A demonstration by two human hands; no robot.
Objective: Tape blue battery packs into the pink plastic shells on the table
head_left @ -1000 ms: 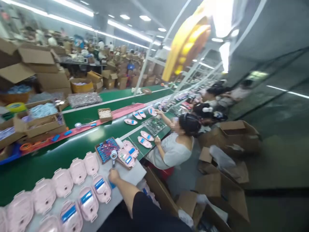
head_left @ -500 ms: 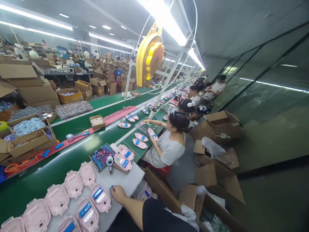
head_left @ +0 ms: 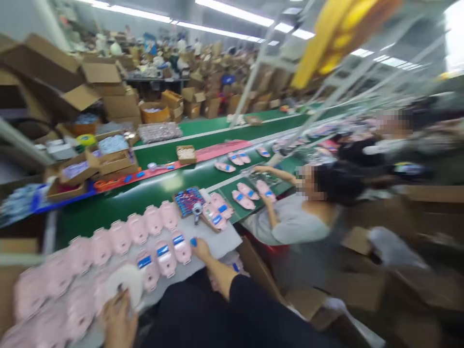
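Head view: small blue rectangular part (head_left: 194, 241) pinched in right hand (head_left: 203, 250), just beside pink plastic shell (head_left: 181, 247) on table (head_left: 224, 239). Judged light, stiff; best taken by edges. Left hand (head_left: 118, 319): grip cannot be told.

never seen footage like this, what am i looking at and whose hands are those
A camera on a person's head looks down at their own bare hands; motion blurs the picture. On a grey mat beside a green conveyor belt lie pink plastic shells, some fitted with blue pieces. The right hand pinches a small blue piece in its fingers beside a shell. The left hand rests by a white round object; blur hides its grip. A box of blue parts stands behind, and a co-worker sits further along.
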